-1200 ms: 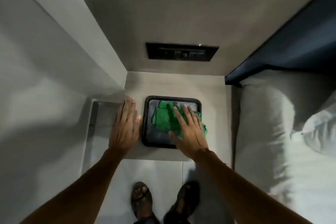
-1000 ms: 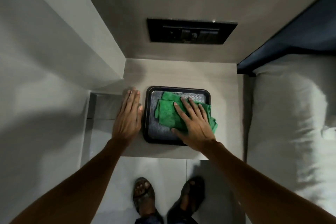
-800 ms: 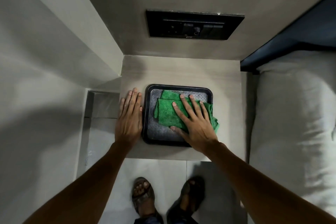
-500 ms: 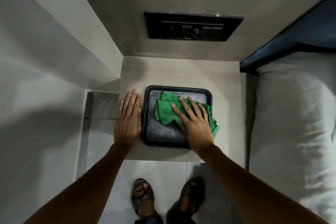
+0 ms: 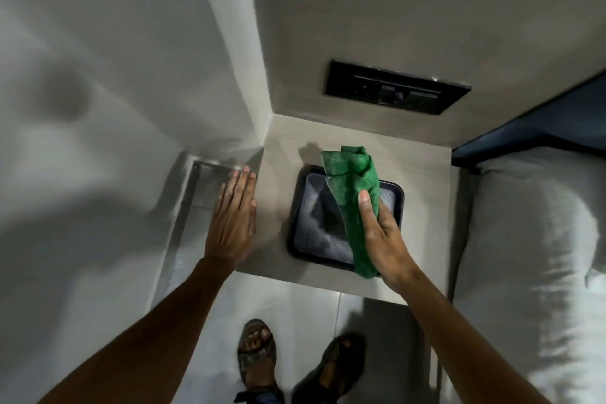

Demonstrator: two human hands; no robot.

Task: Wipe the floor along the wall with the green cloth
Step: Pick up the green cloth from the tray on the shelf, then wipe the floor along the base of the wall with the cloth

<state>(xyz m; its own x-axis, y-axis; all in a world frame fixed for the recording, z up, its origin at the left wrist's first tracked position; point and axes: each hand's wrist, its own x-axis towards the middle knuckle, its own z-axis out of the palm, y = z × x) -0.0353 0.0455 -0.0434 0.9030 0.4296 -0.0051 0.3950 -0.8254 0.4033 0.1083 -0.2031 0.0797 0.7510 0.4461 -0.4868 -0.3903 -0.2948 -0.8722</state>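
Right hand (image 5: pixel 382 233) grips the green cloth (image 5: pixel 354 203), bunched, above the black tray (image 5: pixel 314 249) on the counter (image 5: pixel 282 154). Left hand (image 5: pixel 233 220) flat and released, fingers extended, at the counter's left edge.

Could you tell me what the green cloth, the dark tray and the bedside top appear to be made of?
Green cloth: soft, nappy fabric, probably microfibre; it droops in folds from the right hand.
Dark tray: likely moulded plastic, black, with rounded corners, a raised rim and a stippled floor.
Bedside top: smooth matte beige, perhaps laminate; faint grain lines, unclear.
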